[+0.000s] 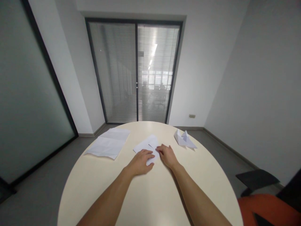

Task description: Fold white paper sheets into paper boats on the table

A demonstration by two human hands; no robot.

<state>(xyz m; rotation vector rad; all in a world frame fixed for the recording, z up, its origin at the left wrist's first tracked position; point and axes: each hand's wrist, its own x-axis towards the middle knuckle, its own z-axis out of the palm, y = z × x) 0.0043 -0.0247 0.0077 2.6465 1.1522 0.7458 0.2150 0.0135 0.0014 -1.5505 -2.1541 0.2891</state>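
Observation:
A partly folded sheet of white paper (145, 143) lies on the table between my hands, with a flap edge showing across its middle. My left hand (142, 161) rests on its near left part, fingers spread and thumb apart, pressing it down. At the right edge of the same paper, my right hand (167, 154) has its fingers bent and its fingertips closed on the border. The exact grip of those fingertips is partly hidden. Part of the paper is covered by my left fingers.
On the left of the round cream table (150, 201) lies a creased, unfolded white sheet (110, 143). A folded paper boat (184, 139) stands at the right, near the table's edge. An orange chair (268, 208) with a black armrest is at lower right.

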